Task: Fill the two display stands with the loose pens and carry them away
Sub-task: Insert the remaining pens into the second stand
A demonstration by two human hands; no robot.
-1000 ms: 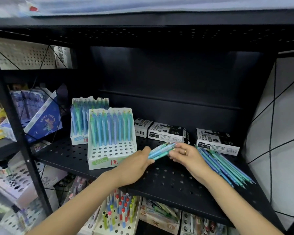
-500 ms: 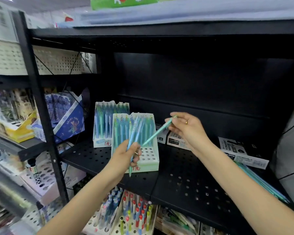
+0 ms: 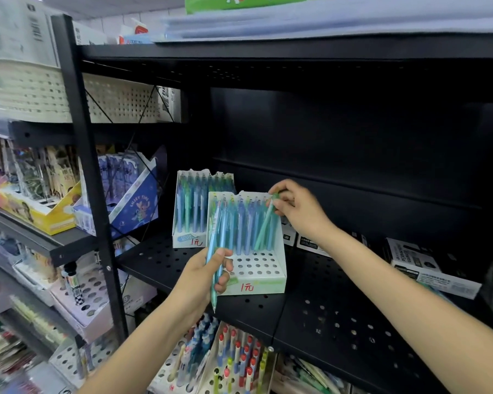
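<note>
Two white display stands sit on the black perforated shelf point(image 3: 325, 317). The front stand point(image 3: 264, 275) has a back row of blue and green pens and several open holes in front. The rear stand point(image 3: 187, 240) behind it to the left is packed with pens. My left hand point(image 3: 202, 277) grips a small bunch of blue pens point(image 3: 218, 251), tips pointing down, just left of the front stand. My right hand point(image 3: 298, 209) pinches the top of one green pen point(image 3: 264, 228), which slants down into the front stand's right side.
White and black marker boxes point(image 3: 430, 265) lie along the back right of the shelf. A black upright post point(image 3: 94, 194) stands to the left, with a blue carton point(image 3: 131, 200) and other stationery beyond it. More pen stands point(image 3: 234, 362) fill the shelf below.
Both hands left the loose pile at the right. My left hand carried the bunch to the front stand, and my right hand drew out one green pen and lowered it into that stand.
</note>
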